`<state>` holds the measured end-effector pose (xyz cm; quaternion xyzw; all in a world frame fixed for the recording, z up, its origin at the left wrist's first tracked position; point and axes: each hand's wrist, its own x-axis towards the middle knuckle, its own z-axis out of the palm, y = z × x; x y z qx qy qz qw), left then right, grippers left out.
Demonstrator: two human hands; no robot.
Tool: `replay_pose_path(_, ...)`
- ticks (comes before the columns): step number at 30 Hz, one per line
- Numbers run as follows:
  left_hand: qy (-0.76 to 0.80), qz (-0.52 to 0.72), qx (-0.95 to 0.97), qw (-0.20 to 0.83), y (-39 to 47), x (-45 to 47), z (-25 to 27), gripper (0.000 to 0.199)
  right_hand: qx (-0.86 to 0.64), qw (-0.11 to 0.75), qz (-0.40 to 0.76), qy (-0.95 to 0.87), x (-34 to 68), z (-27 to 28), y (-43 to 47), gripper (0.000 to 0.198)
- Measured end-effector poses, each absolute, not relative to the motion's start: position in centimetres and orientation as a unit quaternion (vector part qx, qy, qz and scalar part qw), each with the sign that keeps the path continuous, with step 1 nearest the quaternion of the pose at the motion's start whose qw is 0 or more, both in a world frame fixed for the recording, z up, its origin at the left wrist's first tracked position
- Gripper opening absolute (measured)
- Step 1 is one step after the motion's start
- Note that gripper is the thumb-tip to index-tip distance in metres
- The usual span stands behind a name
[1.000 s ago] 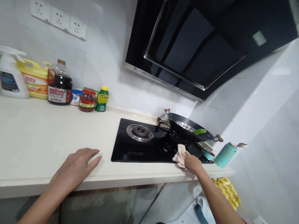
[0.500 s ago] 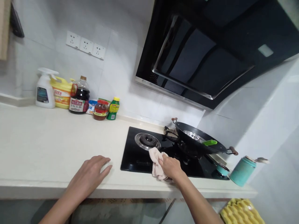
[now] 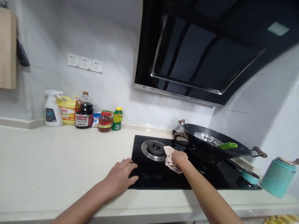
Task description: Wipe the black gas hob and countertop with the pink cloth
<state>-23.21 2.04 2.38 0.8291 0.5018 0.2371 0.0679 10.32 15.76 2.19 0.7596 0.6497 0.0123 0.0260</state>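
My right hand (image 3: pixel 180 158) grips a pale pink cloth (image 3: pixel 171 161) and presses it on the black glass gas stove (image 3: pixel 149 169), just right of the left burner (image 3: pixel 153 150). Part of the cloth hangs out to the left of my fingers. My left hand (image 3: pixel 123 174) rests with fingers apart on the pale countertop, its fingertips at the stove's left edge, holding nothing. A black wok (image 3: pixel 221 152) sits over the right burner, with a perforated metal piece (image 3: pixel 207 138) and a green handle (image 3: pixel 227 145) in it.
A spray bottle (image 3: pixel 53 109), yellow jug (image 3: pixel 68 110), soy sauce bottle (image 3: pixel 84 113), red-lidded jar (image 3: pixel 105 122) and green bottle (image 3: pixel 117 118) line the back wall. A turquoise canister (image 3: pixel 278 177) and small turquoise container (image 3: pixel 249 176) stand at the right. The range hood (image 3: pixel 198 53) overhangs the stove.
My right hand has moved the cloth from the stove's front edge back toward the left burner. My left hand has shifted right to the stove's edge. The camera view has turned.
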Motion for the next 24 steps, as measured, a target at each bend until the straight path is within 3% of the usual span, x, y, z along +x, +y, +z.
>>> replay_pose_path(8,0.522,0.175,0.83,0.088,6.6,-23.5,0.1,0.059,0.79,0.031,0.012,0.613,13.2,1.4,21.7,0.039)
replay_pose_path(14,0.49,0.196,0.846,0.07,7.1,-23.6,-0.9,0.056,0.781,0.046,0.004,0.623,12.7,1.5,28.8,0.039)
replay_pose_path(24,0.467,0.194,0.862,0.026,8.4,-23.5,-2.0,0.071,0.659,0.037,-0.001,0.751,0.2,1.3,38.1,0.036)
